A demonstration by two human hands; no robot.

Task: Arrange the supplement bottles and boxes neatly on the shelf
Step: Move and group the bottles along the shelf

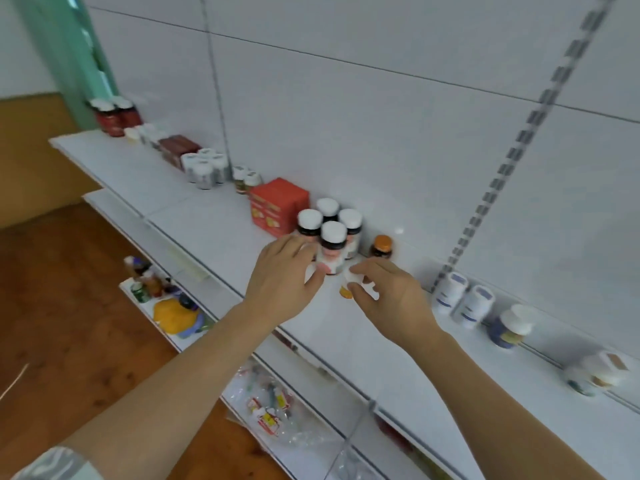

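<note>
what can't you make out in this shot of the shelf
- Head view: the small white bottle in the right hand is mostly hidden by its fingers.
- The left hand hides the front-left bottle's lower half.
- Labels on the far-left bottles are blurred.
- Far-right bottles are blurred.
</note>
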